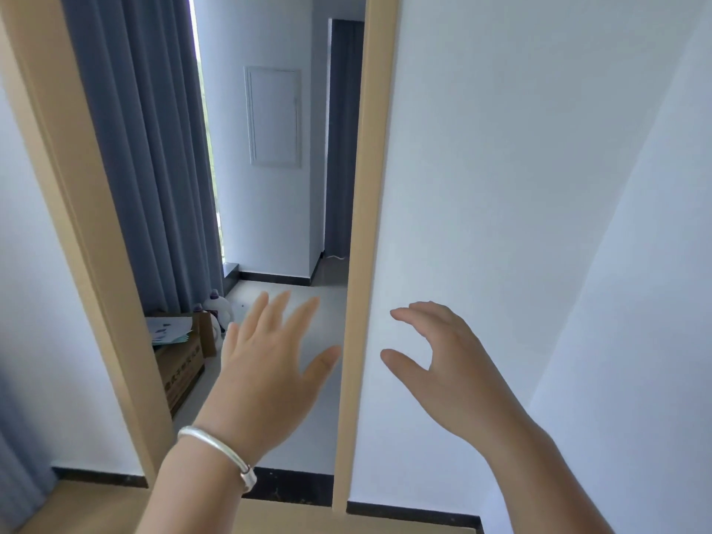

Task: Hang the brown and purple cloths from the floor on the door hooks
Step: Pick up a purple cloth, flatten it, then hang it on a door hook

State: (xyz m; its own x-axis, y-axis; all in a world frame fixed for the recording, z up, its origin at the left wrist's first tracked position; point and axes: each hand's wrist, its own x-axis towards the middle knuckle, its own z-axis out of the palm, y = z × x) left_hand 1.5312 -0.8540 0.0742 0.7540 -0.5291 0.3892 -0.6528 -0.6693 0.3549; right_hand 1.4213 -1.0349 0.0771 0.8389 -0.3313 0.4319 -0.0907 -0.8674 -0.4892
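Soft, cool daylight fills the frame; its source is a narrow bright strip of window (pixel 200 121) in the upper left, between the grey curtain (pixel 142 148) and the far wall, overexposed to near white. The white wall (pixel 520 186) on the right is evenly lit, shading darker toward the right edge. Shadows are faint. Wide-angle distortion bends the door frame (pixel 57 186) at the left. The left hand's (pixel 266 364) fingertips are slightly motion-blurred; the whole picture is mildly soft.
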